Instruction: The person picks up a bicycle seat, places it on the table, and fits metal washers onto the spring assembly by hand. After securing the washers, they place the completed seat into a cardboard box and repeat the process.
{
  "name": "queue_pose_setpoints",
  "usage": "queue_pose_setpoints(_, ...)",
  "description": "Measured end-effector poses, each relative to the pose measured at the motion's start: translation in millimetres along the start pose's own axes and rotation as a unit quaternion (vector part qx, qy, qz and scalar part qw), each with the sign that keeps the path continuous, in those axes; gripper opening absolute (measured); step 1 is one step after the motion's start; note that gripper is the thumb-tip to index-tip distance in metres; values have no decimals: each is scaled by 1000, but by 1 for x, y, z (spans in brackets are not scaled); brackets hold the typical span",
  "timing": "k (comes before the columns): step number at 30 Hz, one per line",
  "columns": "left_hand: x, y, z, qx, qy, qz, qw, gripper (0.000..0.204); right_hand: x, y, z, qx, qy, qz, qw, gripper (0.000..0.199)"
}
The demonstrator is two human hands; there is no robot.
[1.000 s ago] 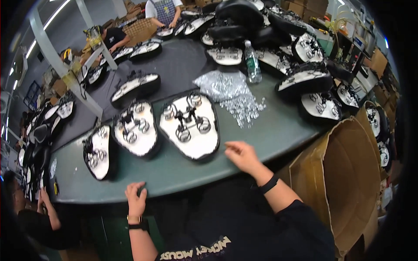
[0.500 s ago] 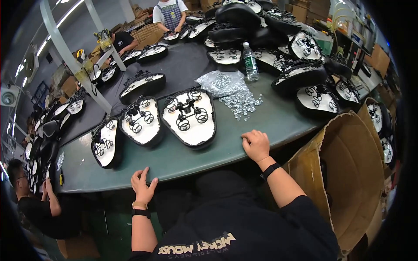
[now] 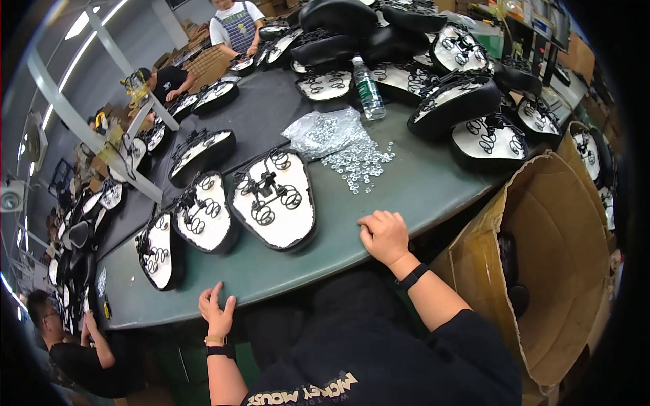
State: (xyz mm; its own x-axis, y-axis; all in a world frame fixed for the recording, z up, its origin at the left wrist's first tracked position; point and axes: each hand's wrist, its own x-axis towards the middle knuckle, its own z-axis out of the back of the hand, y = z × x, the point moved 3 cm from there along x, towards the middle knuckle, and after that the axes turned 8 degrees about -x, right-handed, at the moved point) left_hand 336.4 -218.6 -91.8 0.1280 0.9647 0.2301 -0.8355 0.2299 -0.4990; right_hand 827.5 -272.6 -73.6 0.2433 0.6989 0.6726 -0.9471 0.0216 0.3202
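Observation:
At the table's front edge, my left hand (image 3: 217, 310) is empty, its thumb and fingers spread apart. My right hand (image 3: 384, 235) rests on the green tabletop near the edge, its fingers loosely curled under and no object visible in it. Between and beyond my hands lie three bicycle saddles turned upside down, with white undersides and black coil springs: a large saddle (image 3: 276, 199), a middle saddle (image 3: 206, 215) and a left saddle (image 3: 160, 256). Neither hand touches them. Past my right hand, small metal nuts (image 3: 357, 162) spill from a clear plastic bag (image 3: 325, 132).
A water bottle (image 3: 368, 89) stands beside the bag, before a pile of saddles (image 3: 338, 51). An open cardboard box (image 3: 558, 271) is at my right. Another saddle (image 3: 201, 157) lies farther back. A metal post (image 3: 88, 132) rises at left. Co-workers stand at the far side and left.
My view has turned a little, so the tabletop things appear shifted left and the saddles lower. Both hands stay near the table edge; nothing has been picked up.

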Motion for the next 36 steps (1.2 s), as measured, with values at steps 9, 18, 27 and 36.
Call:
queue_pose_setpoints(9,21,34,11,-198,-37,117,972,28,-1,2,4,23,42,11,999,9)
queue_pose_setpoints(18,14,38,13,-257,-60,202,943,26,-2,3,11,64,69,37,995,15)
queue_pose_setpoints(27,56,-1,6,-250,-40,215,943,10,4,-5,2,49,87,9,995,18)
queue_pose_setpoints(36,77,-248,-48,-139,63,-302,941,36,42,-39,-14,-73,162,-58,982,30)
